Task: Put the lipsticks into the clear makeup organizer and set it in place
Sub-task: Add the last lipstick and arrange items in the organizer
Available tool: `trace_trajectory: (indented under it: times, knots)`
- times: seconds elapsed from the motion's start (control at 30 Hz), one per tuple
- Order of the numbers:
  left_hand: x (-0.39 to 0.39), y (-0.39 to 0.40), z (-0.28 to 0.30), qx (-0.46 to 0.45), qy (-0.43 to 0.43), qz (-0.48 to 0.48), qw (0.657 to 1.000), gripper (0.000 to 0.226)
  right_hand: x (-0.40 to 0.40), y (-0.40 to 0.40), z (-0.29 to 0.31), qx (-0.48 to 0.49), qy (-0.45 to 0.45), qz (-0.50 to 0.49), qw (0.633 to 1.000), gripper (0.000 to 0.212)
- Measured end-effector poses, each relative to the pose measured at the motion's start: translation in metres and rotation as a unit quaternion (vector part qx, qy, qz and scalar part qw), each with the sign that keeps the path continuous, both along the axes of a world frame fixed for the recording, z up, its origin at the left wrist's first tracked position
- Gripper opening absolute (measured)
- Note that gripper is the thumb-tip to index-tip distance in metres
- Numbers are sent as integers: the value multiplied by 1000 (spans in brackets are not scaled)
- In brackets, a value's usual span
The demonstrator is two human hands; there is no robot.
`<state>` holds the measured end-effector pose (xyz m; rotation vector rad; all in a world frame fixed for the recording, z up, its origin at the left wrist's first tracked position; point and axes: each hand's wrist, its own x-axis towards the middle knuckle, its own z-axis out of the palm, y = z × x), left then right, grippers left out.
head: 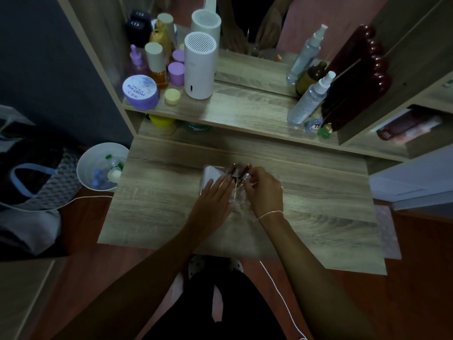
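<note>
The clear makeup organizer [210, 174] stands on the wooden table [306, 207], mostly hidden behind my hands. Two dark-red lipsticks [232, 169] stand upright in it at its far side. My left hand [214, 197] lies flat against the organizer's left front with fingers stretched out. My right hand [263, 190] is on the organizer's right, its fingertips pinched on a small shiny lipstick [246, 177] held just above the compartments. The dim light blurs the organizer's edges.
A raised shelf [235, 111] behind holds a white cylinder device [199, 66], purple jars [141, 92], bottles, a spray bottle [310, 99] and a dark-red mirror frame [355, 77]. A white bin [100, 166] and bags stand on the floor at the left. A white cord [279, 293] runs by my right arm.
</note>
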<state>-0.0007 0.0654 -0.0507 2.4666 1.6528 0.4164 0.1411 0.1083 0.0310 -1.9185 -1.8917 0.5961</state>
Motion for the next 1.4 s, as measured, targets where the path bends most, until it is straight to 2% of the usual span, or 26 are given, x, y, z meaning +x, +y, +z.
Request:
trace_trajectory:
  times: [0.27, 0.47, 0.6, 0.83, 1.0, 1.23, 1.4]
  knots:
    - [0, -1, 2, 14, -8, 3, 1000, 54, 1, -1, 3, 21, 0, 18, 1000, 19]
    - [0, -1, 5, 21, -22, 25, 999, 55, 8, -12, 8, 104, -39, 46, 993, 33]
    - [-1, 0, 4, 17, 7, 19, 1000, 55, 15, -15, -1, 39, -118, 92, 988, 50]
    - [1, 1, 1, 74, 27, 6, 997, 46, 20, -31, -8, 99, -107, 85, 986, 40]
    - [6, 11, 12, 129, -37, 63, 989, 47, 26, -35, -8, 87, -79, 55, 992, 42]
    - [7, 21, 27, 113, -31, 110, 987, 35, 35, -34, -7, 91, -56, 46, 993, 35]
    - [4, 27, 29, 87, -43, 107, 989, 29, 35, -30, -6, 82, -59, 64, 993, 40]
